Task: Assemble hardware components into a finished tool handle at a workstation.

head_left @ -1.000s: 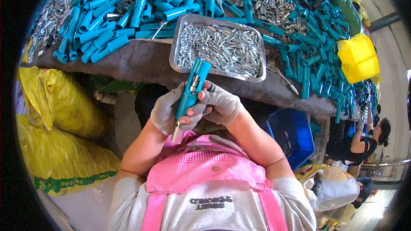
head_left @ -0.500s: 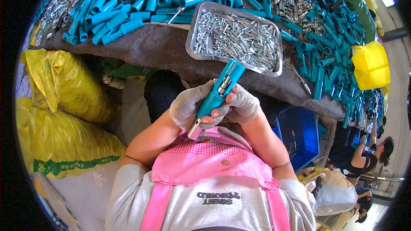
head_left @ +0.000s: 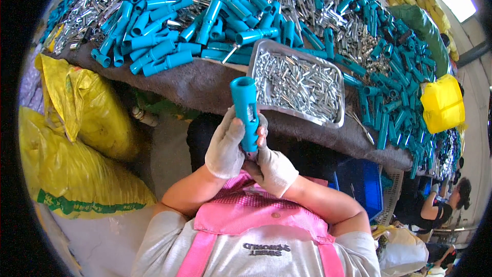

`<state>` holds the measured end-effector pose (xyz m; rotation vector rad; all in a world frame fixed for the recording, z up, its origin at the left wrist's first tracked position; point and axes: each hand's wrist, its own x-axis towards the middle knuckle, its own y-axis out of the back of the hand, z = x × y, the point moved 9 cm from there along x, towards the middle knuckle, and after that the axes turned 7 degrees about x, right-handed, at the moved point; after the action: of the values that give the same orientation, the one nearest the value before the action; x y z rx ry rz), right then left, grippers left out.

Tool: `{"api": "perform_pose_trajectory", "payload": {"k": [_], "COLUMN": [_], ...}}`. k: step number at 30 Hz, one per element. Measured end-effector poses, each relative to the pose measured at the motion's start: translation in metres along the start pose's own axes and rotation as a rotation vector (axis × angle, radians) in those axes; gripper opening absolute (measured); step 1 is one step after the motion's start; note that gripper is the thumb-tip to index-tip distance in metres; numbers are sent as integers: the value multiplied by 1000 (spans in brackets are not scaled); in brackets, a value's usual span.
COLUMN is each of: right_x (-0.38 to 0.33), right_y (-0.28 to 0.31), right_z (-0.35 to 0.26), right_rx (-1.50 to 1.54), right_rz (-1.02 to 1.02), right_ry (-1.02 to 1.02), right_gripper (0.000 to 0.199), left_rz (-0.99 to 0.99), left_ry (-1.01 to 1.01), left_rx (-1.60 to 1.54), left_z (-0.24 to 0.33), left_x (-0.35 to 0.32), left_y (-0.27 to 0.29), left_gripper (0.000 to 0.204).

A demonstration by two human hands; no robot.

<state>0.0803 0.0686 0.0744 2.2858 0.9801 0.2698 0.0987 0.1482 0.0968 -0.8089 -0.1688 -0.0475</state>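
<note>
A teal plastic tube (head_left: 243, 103) stands nearly upright in front of my chest, its round open mouth facing up and a slot cut in its side. My left hand (head_left: 225, 146), in a pale work glove with bare fingertips, wraps it from the left. From the right, my right hand (head_left: 274, 166), gloved alike, closes on its lower part, fingertips near the slot. What is inside the tube is hard to make out, and its lower end is mostly hidden by my hands. Just beyond it lies a metal tray (head_left: 296, 116) of small silvery pins.
Teal tubes (head_left: 164, 54) and loose metal parts (head_left: 297, 5) heap the cloth-covered table (head_left: 169, 90). Yellow sacks (head_left: 92, 166) stand at left. A yellow container (head_left: 443, 103) sits at far right; a blue crate (head_left: 361, 187) is below the table edge. Another person (head_left: 435, 205) works at right.
The teal tube has swung from a rightward lean to nearly upright, its mouth turning toward me. The metal piece at its lower end has gone out of sight. My view has shifted somewhat.
</note>
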Motion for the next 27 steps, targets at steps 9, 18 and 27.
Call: {"api": "perform_pose_trajectory", "payload": {"k": [9,18,27], "right_x": [214,359,177], "right_y": [175,240,214], "right_z": [-20,38,36], "right_rx": [-334,-634,607], "right_rz": [285,568,125], "right_ry": [219,-29,262], "right_gripper": [35,45,55], "left_rz": [248,173,181], "left_ry": [193,461,273], "left_rx": [-378,40,417], "left_z": [17,-19,17], "left_x": [-14,-34,-8], "left_y": [58,78,77], "left_gripper": [39,37,36]}}
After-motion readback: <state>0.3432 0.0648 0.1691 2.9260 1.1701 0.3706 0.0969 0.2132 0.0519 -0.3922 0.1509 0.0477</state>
